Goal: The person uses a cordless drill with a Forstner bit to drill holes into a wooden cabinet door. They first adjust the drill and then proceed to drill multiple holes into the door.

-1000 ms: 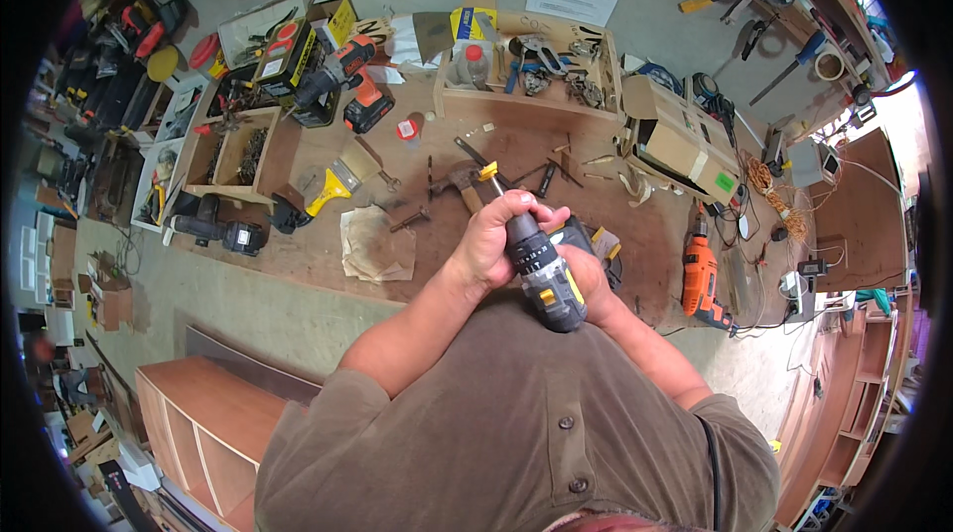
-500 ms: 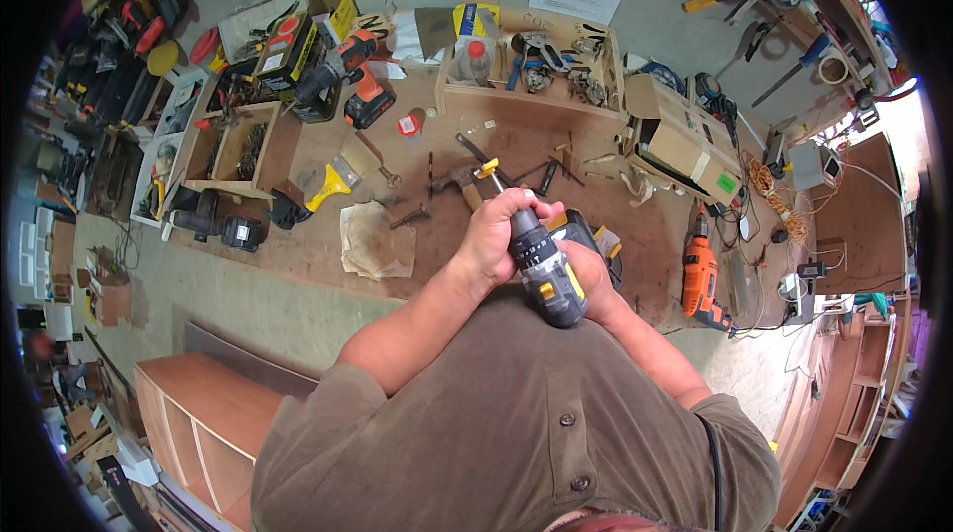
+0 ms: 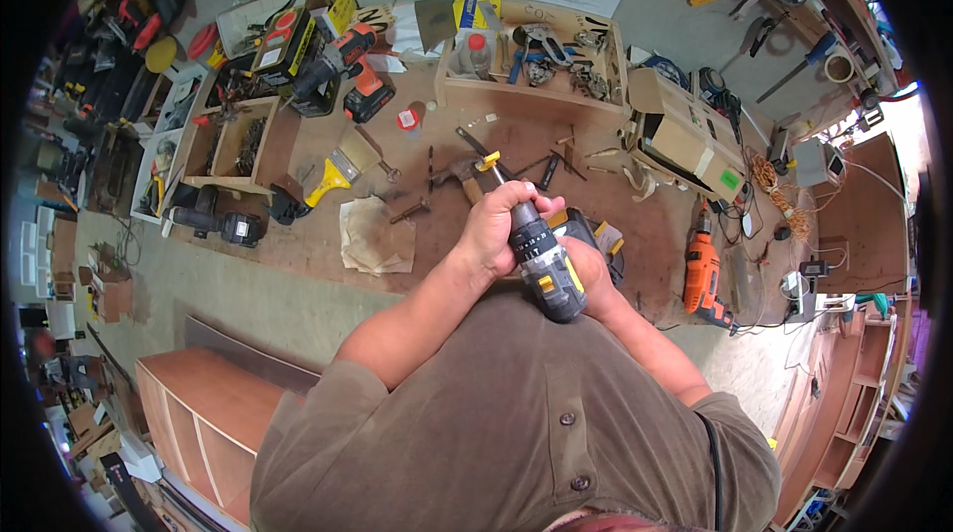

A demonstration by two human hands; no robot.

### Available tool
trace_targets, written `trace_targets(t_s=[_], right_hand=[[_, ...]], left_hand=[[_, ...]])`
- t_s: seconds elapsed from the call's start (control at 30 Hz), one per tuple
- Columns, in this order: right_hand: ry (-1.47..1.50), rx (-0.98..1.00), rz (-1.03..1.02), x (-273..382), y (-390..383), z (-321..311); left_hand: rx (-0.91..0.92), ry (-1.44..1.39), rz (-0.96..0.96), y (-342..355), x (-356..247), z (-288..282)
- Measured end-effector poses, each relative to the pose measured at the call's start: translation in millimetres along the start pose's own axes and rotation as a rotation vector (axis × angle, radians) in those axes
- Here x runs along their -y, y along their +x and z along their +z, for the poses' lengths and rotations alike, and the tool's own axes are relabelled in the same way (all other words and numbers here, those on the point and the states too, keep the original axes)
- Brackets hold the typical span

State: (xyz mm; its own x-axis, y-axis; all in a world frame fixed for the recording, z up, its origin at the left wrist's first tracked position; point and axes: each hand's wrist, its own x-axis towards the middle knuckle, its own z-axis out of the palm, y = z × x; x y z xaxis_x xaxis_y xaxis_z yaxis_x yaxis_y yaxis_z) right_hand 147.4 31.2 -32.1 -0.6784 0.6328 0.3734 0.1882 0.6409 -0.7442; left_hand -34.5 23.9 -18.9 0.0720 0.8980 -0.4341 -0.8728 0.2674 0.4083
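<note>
A black and grey cordless drill (image 3: pixel 549 279) with yellow accents is held in front of my chest, pointing away from me, with a small yellow-tipped bit (image 3: pixel 491 161) in its chuck. My left hand (image 3: pixel 496 229) is wrapped round the chuck end, thumb on top. My right hand (image 3: pixel 586 264) grips the drill from below, its fingers largely hidden behind the drill body. Beyond my hands a claw hammer (image 3: pixel 462 178), some bits and small metal pieces lie on the wooden workbench (image 3: pixel 387 253).
An orange corded drill (image 3: pixel 703 269), cardboard box (image 3: pixel 685 135), yellow-handled brush (image 3: pixel 333 175) and orange cordless drill (image 3: pixel 362 85) surround my hands. A wooden tray (image 3: pixel 536 97) of clamps sits at the back. Coiled cords (image 3: pixel 769 185) lie right. A wooden shelf unit (image 3: pixel 204 383) stands lower left.
The drill and both my hands have shifted very slightly up and away from me. My grip looks unchanged, and the things on the bench stay put.
</note>
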Motion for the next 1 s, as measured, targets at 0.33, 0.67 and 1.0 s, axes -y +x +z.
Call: trace_targets(t_s=[0.33, 0.67, 1.0], right_hand=[[-0.119, 0.01, -0.096, -4, 14, -13], [-0.207, 0.006, -0.075, -4, 8, -13], [-0.105, -0.035, -0.039, 3, 1, -1]], left_hand=[[-0.056, 0.023, -0.042, -4, -24, 27], [-0.08, 0.209, 0.12, -9, -17, 28], [-0.018, 0.26, 0.115, -11, -11, 16]])
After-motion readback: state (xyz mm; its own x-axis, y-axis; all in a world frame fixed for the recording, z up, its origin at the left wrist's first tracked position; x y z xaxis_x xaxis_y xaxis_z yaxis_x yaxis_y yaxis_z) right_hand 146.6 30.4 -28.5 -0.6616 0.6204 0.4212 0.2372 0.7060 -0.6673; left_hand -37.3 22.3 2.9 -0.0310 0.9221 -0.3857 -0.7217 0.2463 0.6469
